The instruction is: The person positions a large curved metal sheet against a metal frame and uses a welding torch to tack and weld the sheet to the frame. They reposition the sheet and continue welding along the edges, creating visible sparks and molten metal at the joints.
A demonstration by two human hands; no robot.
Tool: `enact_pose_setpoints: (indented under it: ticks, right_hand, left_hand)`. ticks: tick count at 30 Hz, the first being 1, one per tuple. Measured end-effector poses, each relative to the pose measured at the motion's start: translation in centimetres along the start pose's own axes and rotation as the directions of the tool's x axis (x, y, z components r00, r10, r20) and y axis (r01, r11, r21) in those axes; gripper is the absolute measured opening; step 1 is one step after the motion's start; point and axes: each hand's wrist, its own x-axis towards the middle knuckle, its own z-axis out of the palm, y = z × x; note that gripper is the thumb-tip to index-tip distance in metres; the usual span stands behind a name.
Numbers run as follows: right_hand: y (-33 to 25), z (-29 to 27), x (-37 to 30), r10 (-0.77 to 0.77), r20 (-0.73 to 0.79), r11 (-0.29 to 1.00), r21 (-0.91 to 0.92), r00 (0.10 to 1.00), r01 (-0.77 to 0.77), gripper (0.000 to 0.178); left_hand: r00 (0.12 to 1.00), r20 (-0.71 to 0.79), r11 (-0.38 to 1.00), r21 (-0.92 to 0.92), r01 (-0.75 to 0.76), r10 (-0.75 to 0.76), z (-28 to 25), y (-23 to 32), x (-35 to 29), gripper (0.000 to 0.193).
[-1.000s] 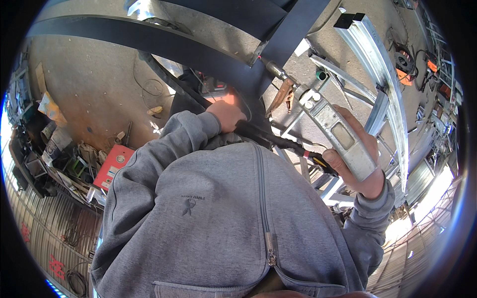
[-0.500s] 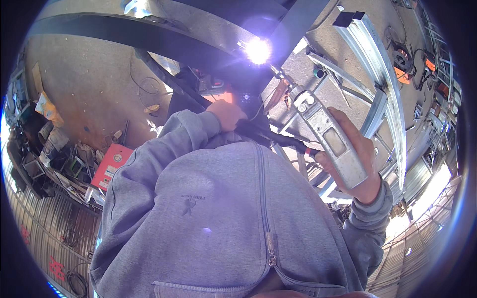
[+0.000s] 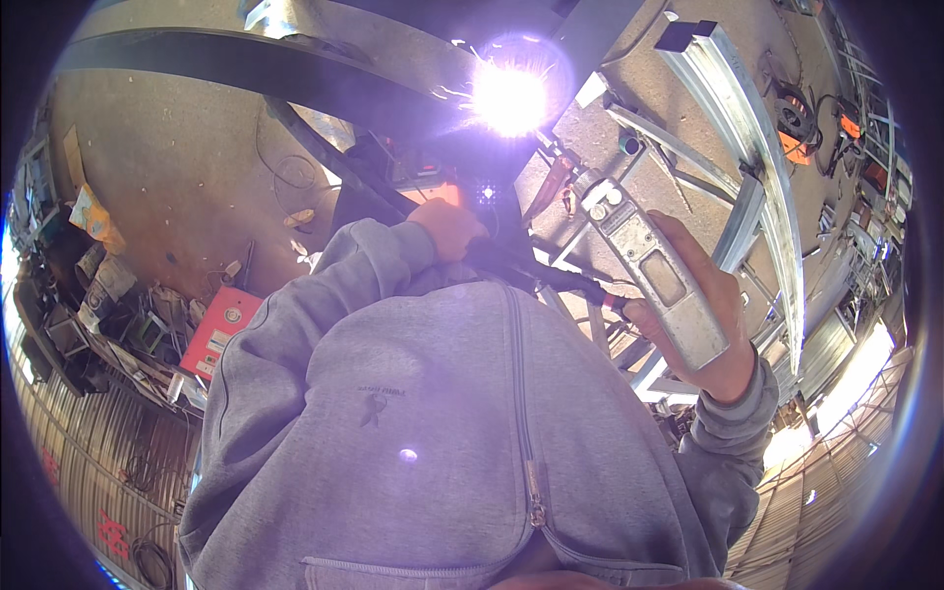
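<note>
My right hand (image 3: 703,290) is wrapped around a grey metal welding gun (image 3: 657,270) with a rectangular recess in its body. Its thin neck points up and left to a blinding white arc (image 3: 511,98), which throws sparks where dark steel beams (image 3: 265,67) meet. The glare hides the tip and the joint itself. Left of the gun, my left hand (image 3: 449,228) is closed against a dark object in shadow; what its fingers hold is hidden. Beside that hand, a small purple-white patch of light (image 3: 488,193) shows on a dark surface.
Bright galvanised steel profiles (image 3: 752,157) stand at the right. A black cable (image 3: 570,280) runs between my body and the gun. A red box (image 3: 220,329) sits at the left among scrap. Orange equipment (image 3: 795,147) lies on the floor at the far right.
The arc's glare has grown larger, and more sparks fly from it. The light patch beside my left hand is brighter. Both hands stay nearly in place.
</note>
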Motion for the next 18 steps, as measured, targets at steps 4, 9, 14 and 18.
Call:
enact_pose_setpoints:
  ticks: [4, 9, 14, 18]
  right_hand:
    - [0.27, 0.04, -0.12, -0.018, -0.013, 1.0, -0.023, 1.0, 0.018, 0.076]
    - [0.38, -0.12, -0.25, -0.018, -0.011, 1.0, 0.002, 1.0, 0.018, 0.077]
    - [0.07, -0.54, -0.46, 0.013, 0.0, 0.999, 0.031, 1.0, -0.013, 0.071]
    - [0.17, -0.52, -0.65, 0.022, -0.004, 0.999, 0.035, 1.0, -0.022, 0.072]
  left_hand:
    - [0.999, 0.031, 1.0, -0.011, 0.024, -0.024, -0.14, 0.13, 0.09, 0.044]
    - [1.0, -0.031, 1.0, -0.011, -0.002, 0.002, -0.44, 0.37, -0.18, 0.043]
    - [0.998, 0.044, 0.999, -0.023, 0.039, -0.038, -0.51, 0.49, 0.09, 0.042]
    - [1.0, -0.027, 0.999, -0.033, -0.012, 0.011, -0.18, 0.32, 0.08, 0.043]
